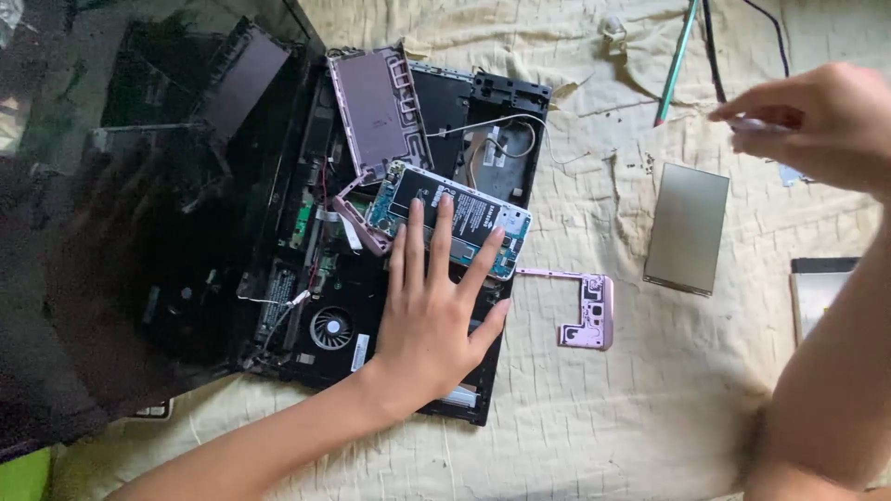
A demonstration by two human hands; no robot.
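Pink frame piece alone on cloth. One opened phone atop one gutted laptop; left hand fingers spread flat, pressing it. Right hand, far right, pinches small tool. One grey panel right.

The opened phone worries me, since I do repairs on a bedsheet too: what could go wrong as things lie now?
1. The left hand presses its fingers on the opened phone, which lies tilted on the stripped laptop; it may slip or its bare board take damage.
2. Tiny dark specks, perhaps screws, lie loose on the wrinkled sheet and could get lost.
3. The right hand pinches something small above the sheet; if dropped, it may vanish in the folds.
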